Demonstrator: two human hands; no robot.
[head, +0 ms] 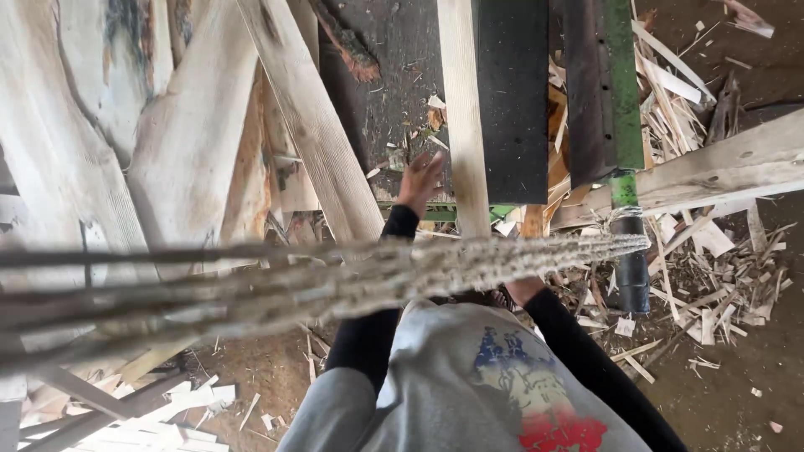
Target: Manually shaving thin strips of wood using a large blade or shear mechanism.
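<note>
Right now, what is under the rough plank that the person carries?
Under the rough plank show both black sleeves, the grey shirt and wood scraps. The right hand is mostly covered; the left hand shows above it.

Soft, even daylight, no hard shadows or glare; pale planks (193, 142) at left near washed out, rope (335, 285) across the middle smeared and out of focus close to the lens, left hand (419, 180) motion-blurred, edges slightly stretched.

A long pale wooden plank (463, 117) lies lengthwise on the dark bench, seemingly flat.
</note>
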